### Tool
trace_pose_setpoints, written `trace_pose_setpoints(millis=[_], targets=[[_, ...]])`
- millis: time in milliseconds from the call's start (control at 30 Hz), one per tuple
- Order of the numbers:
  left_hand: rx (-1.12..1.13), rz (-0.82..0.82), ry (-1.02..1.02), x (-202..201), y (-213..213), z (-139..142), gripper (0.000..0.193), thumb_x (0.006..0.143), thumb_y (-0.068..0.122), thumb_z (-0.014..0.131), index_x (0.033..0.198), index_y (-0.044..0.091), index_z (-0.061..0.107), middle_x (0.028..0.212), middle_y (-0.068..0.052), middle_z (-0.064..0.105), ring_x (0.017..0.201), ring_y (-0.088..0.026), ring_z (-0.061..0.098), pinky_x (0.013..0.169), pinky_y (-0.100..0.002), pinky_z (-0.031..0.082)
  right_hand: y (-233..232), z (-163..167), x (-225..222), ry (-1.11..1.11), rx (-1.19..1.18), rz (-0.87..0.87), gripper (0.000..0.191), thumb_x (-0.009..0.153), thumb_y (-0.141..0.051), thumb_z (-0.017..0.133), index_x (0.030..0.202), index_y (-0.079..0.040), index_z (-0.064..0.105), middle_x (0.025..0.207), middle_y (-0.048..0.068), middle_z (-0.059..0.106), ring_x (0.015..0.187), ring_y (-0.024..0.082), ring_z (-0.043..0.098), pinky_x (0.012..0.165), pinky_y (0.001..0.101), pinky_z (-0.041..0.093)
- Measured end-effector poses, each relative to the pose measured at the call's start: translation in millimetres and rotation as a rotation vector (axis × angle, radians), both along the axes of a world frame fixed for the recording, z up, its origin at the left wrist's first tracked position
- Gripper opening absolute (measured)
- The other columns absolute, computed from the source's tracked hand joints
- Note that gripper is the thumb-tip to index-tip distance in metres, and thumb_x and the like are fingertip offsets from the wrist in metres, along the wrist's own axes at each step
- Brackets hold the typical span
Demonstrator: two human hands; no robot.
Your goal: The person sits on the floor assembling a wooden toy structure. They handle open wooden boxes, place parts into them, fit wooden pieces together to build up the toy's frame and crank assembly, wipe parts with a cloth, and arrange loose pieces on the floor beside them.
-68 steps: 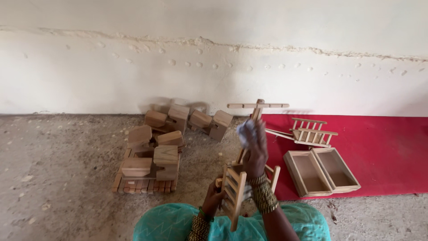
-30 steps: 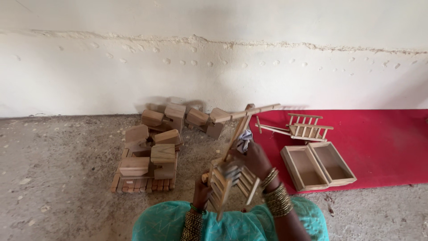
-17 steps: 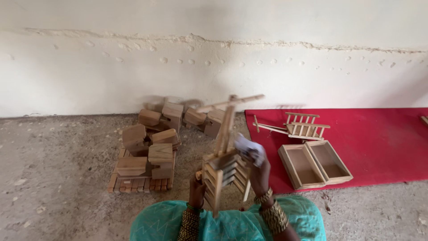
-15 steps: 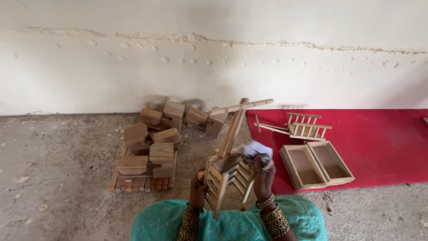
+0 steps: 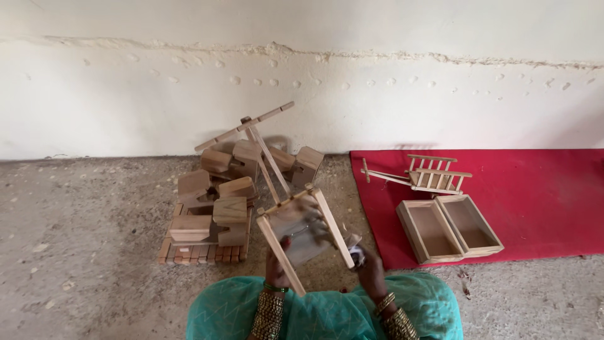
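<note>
My left hand [image 5: 275, 272] grips wooden cart [image 5: 301, 234] rail; right hand [image 5: 370, 272] pinches grey cloth [image 5: 356, 254] against cart's corner.

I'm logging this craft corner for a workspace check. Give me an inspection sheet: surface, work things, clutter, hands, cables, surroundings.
Surface: rough grey concrete floor; red mat at the right.
Work things: small wooden cart with a long shaft, held tilted above the lap.
Clutter: pile of wooden blocks on a slatted base; second wooden cart and two open wooden boxes on the mat.
Hands: left hand grips the cart's lower side; right hand at its right corner, holding something small and pale I cannot identify.
Cables: nothing seen.
Surroundings: whitewashed wall with a cracked ridge.
</note>
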State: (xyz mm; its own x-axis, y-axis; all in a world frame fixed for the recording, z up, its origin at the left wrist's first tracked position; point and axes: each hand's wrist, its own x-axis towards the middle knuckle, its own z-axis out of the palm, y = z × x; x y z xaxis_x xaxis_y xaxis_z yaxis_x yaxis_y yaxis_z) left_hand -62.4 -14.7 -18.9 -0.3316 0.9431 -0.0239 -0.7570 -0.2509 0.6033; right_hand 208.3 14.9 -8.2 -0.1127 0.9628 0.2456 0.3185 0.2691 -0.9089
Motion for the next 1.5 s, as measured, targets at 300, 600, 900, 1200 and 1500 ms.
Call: trace_pose_setpoints(millis=[300,600,900,1200,1500], targets=[[0.117,-0.449,0.068,2,-7,7,0.040,0.097,0.016,0.065,0.134,0.001,0.058,0.118,-0.012,0.071,0.107,-0.022,0.070,0.095,-0.041,0.059,23,74,-8,0.542,-0.329,0.319,0.027,0.110,-0.028,0.060,0.108,-0.003,0.068,0.087,-0.003,0.064,0.075,0.005,0.057,0.060,0.0239,0.049],[0.097,-0.548,0.140,-7,1,8,0.047,0.098,0.023,0.065,0.138,0.000,0.055,0.120,-0.015,0.071,0.105,-0.025,0.071,0.091,-0.044,0.061,6,79,3,0.662,-0.287,0.351,0.016,0.100,-0.010,0.071,0.102,0.006,0.067,0.085,0.005,0.071,0.072,0.012,0.065,0.061,0.0283,0.055],[0.049,-0.528,0.082,-12,1,8,0.054,0.098,0.030,0.065,0.142,0.000,0.053,0.122,-0.017,0.070,0.104,-0.028,0.072,0.087,-0.047,0.063,-36,135,-25,0.263,-0.108,0.204,0.039,0.080,0.002,0.077,0.117,-0.004,0.065,0.094,0.009,0.071,0.072,0.014,0.071,0.057,0.0322,0.063],[0.143,-0.352,0.158,1,7,54,0.060,0.105,0.047,0.053,0.143,0.000,0.055,0.121,-0.012,0.071,0.102,-0.020,0.073,0.088,-0.039,0.064,-17,139,-49,-0.270,0.666,-0.218,0.039,0.083,-0.002,0.074,0.120,-0.003,0.061,0.110,0.010,0.070,0.088,0.021,0.071,0.065,0.0318,0.063],[0.042,0.275,0.858,10,-8,-3,0.064,0.117,0.056,0.028,0.139,-0.001,0.049,0.106,-0.017,0.072,0.087,-0.020,0.074,0.075,-0.034,0.062,-71,124,-104,-0.332,0.800,0.171,0.051,0.086,-0.021,0.070,0.134,-0.004,0.062,0.136,0.018,0.065,0.104,0.035,0.070,0.087,0.0429,0.061]])
